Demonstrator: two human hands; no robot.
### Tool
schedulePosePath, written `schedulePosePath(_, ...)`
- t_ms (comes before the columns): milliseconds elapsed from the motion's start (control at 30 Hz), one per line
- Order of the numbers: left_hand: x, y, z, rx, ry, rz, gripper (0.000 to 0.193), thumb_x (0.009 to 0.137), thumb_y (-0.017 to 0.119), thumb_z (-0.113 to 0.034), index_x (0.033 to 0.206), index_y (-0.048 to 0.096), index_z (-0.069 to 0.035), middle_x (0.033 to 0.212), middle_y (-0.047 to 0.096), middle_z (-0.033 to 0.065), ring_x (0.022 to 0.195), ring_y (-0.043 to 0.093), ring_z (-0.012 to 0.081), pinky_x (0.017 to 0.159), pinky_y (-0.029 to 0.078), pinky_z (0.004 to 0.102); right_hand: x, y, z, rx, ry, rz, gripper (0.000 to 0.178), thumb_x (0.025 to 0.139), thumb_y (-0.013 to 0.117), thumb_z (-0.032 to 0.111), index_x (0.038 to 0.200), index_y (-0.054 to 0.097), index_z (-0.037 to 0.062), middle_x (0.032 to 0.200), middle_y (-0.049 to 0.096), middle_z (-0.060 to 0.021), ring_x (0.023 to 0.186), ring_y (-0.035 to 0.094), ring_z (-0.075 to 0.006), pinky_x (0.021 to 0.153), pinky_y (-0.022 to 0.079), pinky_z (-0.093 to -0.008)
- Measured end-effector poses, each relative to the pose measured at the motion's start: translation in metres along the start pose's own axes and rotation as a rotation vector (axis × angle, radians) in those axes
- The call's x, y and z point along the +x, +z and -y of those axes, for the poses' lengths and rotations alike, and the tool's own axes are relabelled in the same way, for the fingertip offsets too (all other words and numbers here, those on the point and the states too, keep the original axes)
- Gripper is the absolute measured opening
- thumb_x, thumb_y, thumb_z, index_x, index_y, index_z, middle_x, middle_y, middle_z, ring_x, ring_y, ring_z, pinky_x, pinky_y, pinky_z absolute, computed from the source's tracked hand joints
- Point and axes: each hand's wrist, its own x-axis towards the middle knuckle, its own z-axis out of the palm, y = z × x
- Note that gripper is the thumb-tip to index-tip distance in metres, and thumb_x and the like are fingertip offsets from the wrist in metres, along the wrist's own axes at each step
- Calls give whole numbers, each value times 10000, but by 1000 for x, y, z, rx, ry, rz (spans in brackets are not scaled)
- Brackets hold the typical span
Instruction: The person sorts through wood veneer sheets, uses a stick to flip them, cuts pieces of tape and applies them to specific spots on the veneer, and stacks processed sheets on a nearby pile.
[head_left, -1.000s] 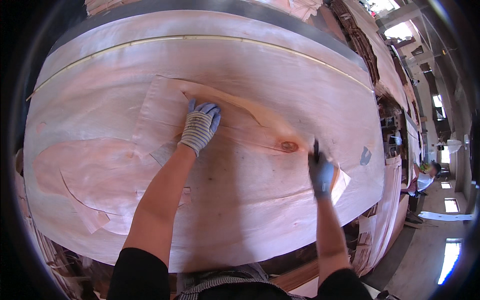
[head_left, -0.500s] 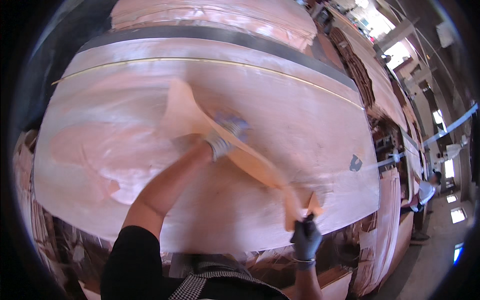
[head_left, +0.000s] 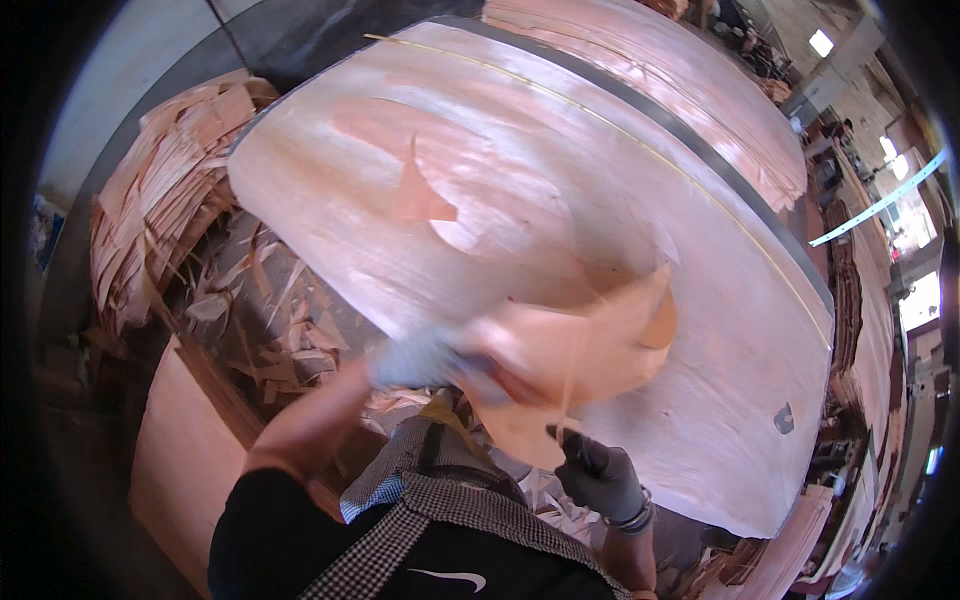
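Note:
A large pale pink veneer sheet (head_left: 690,420) lies over the work surface. Above its near edge, a loose piece of orange-tan veneer (head_left: 580,345) is bent and curled, blurred by motion. My left hand (head_left: 412,362), in a light glove, grips the left end of this piece; its fingers are smeared. My right hand (head_left: 603,478), in a dark grey glove, is closed at the piece's lower edge. Something small and dark shows at its fingers, too unclear to name. A pointed veneer scrap (head_left: 425,195) rests on the big sheet toward the far left.
A thin yellow strip (head_left: 600,105) runs along the sheet's far side. Stacked veneer (head_left: 640,70) stands beyond it, with another ragged stack (head_left: 175,190) at left. Scraps (head_left: 290,330) litter the floor between. A small dark patch (head_left: 784,418) marks the sheet's right side.
My view has turned, showing more of the left side. The loose veneer has come nearer my body and curled up. My left hand has moved back toward me, close to the near edge.

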Motion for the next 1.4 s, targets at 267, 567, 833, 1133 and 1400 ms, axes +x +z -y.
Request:
schedulePosePath(267,-576,-251,249,367,260,-2044,297,876,546,-231,1113,585,-56,935,594,-4,783,565,146,694,476,291,103,84,-17,84,205,-113,231,875,525,87,1084,589,9,627,569,-48,530,545,-97,485,433,-232)
schedulePosePath(567,-554,-201,351,612,-674,-1666,209,840,539,-164,970,616,-20,812,653,154,694,596,284,645,477,374,383,202,-86,-706,-137,-440,334,696,700,296,895,621,39,842,638,-181,783,613,-347,713,474,-422)
schedulePosePath(833,-532,-244,220,795,-713,-1400,564,732,615,-95,1269,445,-74,1175,528,209,1073,519,360,893,433,401,534,226,-95,-1014,-105,-417,406,687,697,349,919,627,23,924,644,-179,877,612,-320,741,471,-419)
schedulePosePath(1133,-550,-348,108,680,-962,-1195,734,794,574,-482,1335,351,-38,1317,419,218,1212,408,355,1007,341,390,609,262,-112,-1029,-24,-383,486,778,622,257,1218,526,74,1173,559,-160,1086,532,-273,903,431,-346)
schedulePosePath(1400,-561,-460,73,479,-979,-1115,538,850,505,-429,1248,472,-69,1177,544,207,1108,505,349,928,397,380,620,265,-91,-1008,266,-426,400,711,675,136,1087,583,37,896,647,-189,787,632,-313,665,488,-411)
